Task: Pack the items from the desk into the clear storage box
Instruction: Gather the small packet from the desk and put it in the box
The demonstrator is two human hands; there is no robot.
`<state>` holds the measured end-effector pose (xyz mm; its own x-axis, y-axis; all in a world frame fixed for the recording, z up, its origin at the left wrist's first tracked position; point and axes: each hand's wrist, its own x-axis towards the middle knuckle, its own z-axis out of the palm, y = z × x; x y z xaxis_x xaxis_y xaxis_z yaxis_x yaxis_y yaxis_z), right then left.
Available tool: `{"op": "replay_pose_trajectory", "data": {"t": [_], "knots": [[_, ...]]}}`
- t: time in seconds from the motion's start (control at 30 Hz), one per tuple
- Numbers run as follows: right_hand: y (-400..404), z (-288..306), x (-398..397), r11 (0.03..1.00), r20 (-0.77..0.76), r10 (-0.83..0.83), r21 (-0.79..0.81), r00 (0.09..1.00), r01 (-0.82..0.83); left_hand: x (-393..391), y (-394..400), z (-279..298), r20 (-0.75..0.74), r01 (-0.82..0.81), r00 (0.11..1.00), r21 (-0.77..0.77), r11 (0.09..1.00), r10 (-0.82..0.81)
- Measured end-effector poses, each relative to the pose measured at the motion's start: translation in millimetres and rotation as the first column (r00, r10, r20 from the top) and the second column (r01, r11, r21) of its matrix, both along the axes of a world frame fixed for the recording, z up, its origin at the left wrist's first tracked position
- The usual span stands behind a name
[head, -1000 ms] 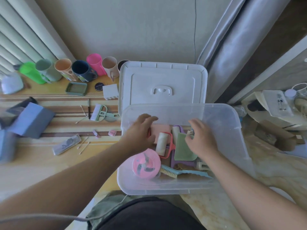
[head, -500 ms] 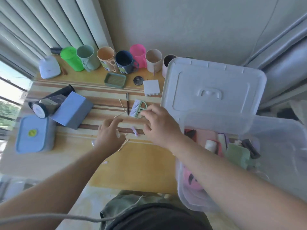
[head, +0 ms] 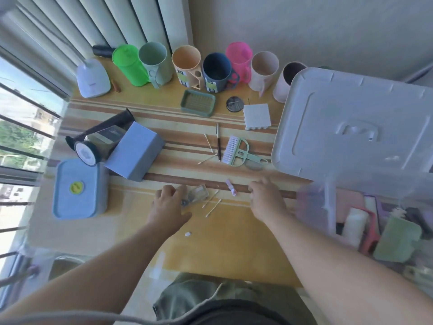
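Note:
The clear storage box (head: 314,202) stands at the right with a white roller (head: 353,224) and a green pad (head: 398,240) inside; its white lid (head: 351,127) leans behind it. My left hand (head: 167,207) grips the left end of a small clear plastic case (head: 198,194) lying on the desk. Just left of the box, my right hand (head: 267,200) has its fingertips curled down onto the desk, and what lies under them is hidden. A small lilac piece (head: 230,187) and cotton swabs (head: 212,204) lie between the hands.
A row of cups (head: 187,64) lines the back edge. On the desk are a green soap dish (head: 198,103), white pad (head: 257,116), pen (head: 218,141), green brush (head: 236,151), blue box (head: 134,152), blue lidded container (head: 78,188) and white device (head: 93,77).
Both hands left the storage box and moved left over the desk. The left hand closed on the clear case and the right hand came down beside the lilac piece. The view swung left.

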<state>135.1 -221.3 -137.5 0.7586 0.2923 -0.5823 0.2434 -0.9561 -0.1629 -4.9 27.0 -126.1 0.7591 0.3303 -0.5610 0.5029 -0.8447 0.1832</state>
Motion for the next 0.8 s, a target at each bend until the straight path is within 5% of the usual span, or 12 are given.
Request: {"op": "replay_pose_trajectory", "data": {"t": [0.2, 0.33, 0.53, 0.8], "knots": [[10, 8, 6, 0.994, -0.008, -0.028, 0.109, 1.0, 0.029, 15, 2, -6, 0.062, 0.084, 0.994, 0.085, 0.993, -0.09], [36, 11, 0, 0.969, -0.029, 0.042, 0.244, 0.999, -0.033, 17, 8, -1, 0.052, -0.011, 0.999, 0.042, 0.999, 0.009], [54, -2, -12, 0.979, 0.017, -0.03, 0.205, 0.999, 0.026, 9, 16, 7, 0.038, -0.107, 0.994, 0.024, 0.994, 0.106], [44, -2, -10, 0.974, 0.057, 0.172, 0.14, 0.984, -0.178, 1, 12, 20, 0.072, -0.12, 0.991, 0.042, 0.992, 0.117]]}}
